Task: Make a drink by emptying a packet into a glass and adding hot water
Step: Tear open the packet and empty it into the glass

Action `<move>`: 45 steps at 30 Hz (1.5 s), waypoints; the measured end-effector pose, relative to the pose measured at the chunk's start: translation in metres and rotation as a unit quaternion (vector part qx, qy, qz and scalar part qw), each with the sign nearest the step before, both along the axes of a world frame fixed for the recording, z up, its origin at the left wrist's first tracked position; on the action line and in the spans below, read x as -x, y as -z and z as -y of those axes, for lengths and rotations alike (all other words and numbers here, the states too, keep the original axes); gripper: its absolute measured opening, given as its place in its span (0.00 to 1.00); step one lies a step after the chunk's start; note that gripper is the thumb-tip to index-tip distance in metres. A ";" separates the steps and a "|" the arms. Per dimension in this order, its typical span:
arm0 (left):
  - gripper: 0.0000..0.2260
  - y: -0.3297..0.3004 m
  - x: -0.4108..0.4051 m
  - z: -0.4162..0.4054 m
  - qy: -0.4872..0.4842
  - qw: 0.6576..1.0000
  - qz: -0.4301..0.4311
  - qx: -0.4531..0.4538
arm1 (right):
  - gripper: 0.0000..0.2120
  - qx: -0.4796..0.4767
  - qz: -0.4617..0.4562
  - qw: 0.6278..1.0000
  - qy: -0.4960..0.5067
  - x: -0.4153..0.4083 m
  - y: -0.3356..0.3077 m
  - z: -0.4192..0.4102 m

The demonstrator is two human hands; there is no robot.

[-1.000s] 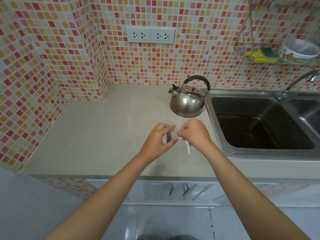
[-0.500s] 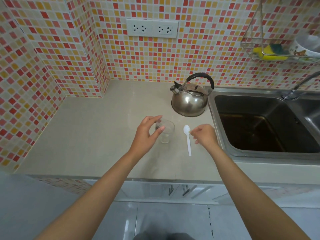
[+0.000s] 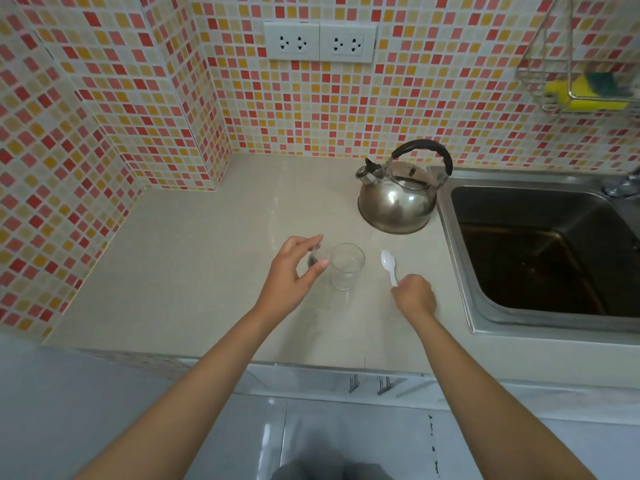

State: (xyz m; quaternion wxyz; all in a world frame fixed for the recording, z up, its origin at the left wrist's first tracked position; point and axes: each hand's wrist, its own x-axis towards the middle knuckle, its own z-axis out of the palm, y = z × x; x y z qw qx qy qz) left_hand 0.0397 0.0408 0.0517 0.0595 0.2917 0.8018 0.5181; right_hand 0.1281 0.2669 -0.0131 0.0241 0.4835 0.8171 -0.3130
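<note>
Your left hand (image 3: 292, 271) pinches the packet (image 3: 317, 258) just left of the glass (image 3: 347, 270) on the beige counter (image 3: 207, 258); your right hand (image 3: 414, 296) grips the spoon (image 3: 388, 265). Kettle (image 3: 398, 202) stands far right beside the sink (image 3: 540, 251), mosaic tiles (image 3: 346, 109) behind.

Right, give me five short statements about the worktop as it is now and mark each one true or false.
1. The glass stands upright on the worktop. True.
2. The kettle sits inside the sink. False: it stands on the worktop, just left of the sink.
3. The right hand grips the handle end of the white spoon. True.
4. The left hand is pouring from the kettle. False: it holds a small packet beside the glass, away from the kettle.
5. A yellow sponge lies in the wire rack on the wall. True.
</note>
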 end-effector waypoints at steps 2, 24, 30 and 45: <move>0.20 -0.002 0.003 -0.002 0.000 1.000 -0.011 0.006 | 0.05 0.010 -0.044 0.999 0.012 -0.003 -0.007 -0.004; 0.24 -0.020 0.041 -0.045 0.126 0.915 -0.256 0.284 | 0.08 -0.094 -0.195 0.956 -0.197 -0.026 -0.095 0.014; 0.23 -0.026 0.048 -0.052 0.178 0.851 -0.330 0.369 | 0.07 -0.104 -0.175 0.962 -0.182 -0.024 -0.091 0.014; 0.09 -0.048 0.037 -0.083 0.281 0.626 -0.522 0.506 | 0.12 -0.221 -0.112 0.938 -0.241 -0.028 -0.089 0.013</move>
